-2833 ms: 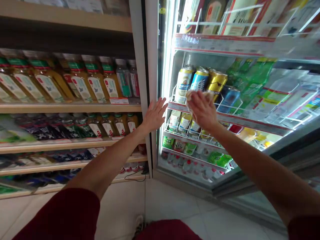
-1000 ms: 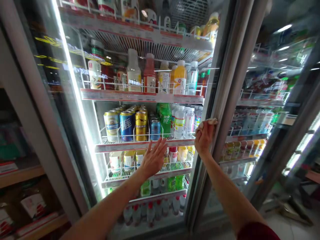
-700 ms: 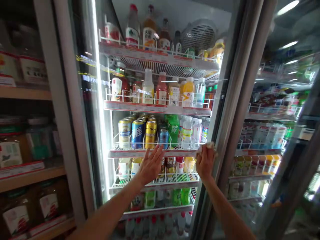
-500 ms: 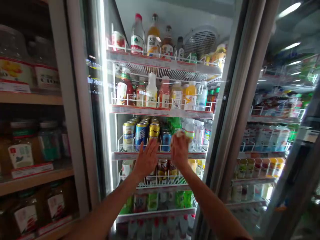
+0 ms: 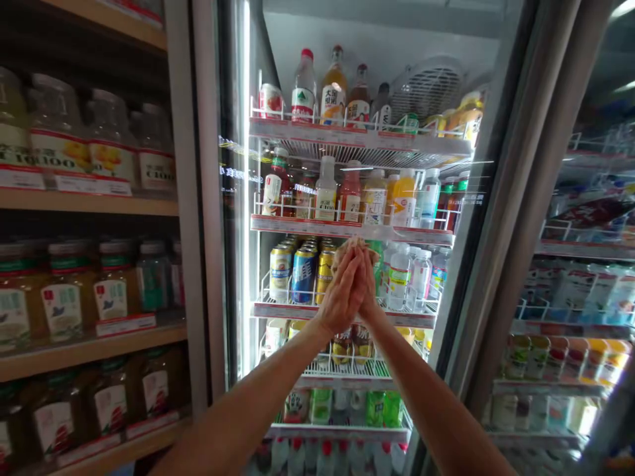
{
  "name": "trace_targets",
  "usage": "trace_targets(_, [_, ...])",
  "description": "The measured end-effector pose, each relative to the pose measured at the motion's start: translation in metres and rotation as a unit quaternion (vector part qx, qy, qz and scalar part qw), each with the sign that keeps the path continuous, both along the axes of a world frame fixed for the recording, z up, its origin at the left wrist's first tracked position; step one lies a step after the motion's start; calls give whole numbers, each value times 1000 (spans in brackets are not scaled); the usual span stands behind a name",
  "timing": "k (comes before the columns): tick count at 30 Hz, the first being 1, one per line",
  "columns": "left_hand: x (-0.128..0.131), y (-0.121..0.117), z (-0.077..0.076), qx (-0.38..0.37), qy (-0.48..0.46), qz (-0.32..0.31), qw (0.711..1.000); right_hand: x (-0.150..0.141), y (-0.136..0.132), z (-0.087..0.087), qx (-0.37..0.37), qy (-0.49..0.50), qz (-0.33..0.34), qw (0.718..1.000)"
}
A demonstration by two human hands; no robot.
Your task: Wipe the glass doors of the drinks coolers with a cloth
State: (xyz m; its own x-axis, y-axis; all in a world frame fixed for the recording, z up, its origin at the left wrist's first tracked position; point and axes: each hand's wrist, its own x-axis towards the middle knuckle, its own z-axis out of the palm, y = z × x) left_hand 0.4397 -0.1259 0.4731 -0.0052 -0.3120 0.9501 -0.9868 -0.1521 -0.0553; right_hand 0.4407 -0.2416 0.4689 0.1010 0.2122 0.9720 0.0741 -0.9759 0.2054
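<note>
L hand & R hand pressed together in front of drinks fridge; cloth bunched at fingertips, approx. level w/ cans. R grasps cloth; can't tell if L grips too. Cloth work looks underway, done vs. left not readable. Hands hide most of cloth, glass contact unclear; far-R shelves cut off, blurry.
</note>
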Motion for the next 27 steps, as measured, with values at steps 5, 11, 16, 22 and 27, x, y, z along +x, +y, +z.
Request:
trace_targets(5, [12, -35, 25, -74, 11, 88, 993, -45, -52, 1, -28, -15, -10, 999])
trace_targets(11, [33, -47, 35, -63, -161, 234, 957, -40, -92, 39, 86, -101, -104, 986])
trace_targets(16, [85, 46, 58, -128, -86, 289, 945, -35, -91, 37, 70, -97, -114, 986])
trace_targets(22, [78, 43, 55, -148, -87, 290, 942, -35, -86, 37, 58, -73, -145, 985])
trace_targets(27, [58, 5, 34, 89, -300, 222, 924, -38, -93, 76, 56, -68, -175, 981])
